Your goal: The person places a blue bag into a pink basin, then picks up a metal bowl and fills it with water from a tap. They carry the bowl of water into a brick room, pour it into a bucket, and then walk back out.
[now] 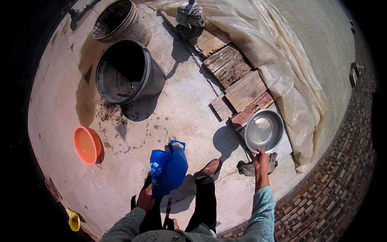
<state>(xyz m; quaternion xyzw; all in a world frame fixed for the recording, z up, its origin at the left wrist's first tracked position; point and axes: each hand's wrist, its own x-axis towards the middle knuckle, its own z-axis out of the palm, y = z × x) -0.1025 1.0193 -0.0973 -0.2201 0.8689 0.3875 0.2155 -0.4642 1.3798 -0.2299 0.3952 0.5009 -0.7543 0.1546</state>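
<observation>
The left hand (146, 198) is closed on a blue bag (169, 171); the right hand (262, 159) pinches a shiny bowl (264, 129) by its rim.

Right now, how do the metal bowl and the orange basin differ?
The metal bowl is silvery; the orange basin is bright orange. The right hand holds the metal bowl by its rim, while the orange basin sits untouched on the pale ground. Both are round and open-topped.
</observation>
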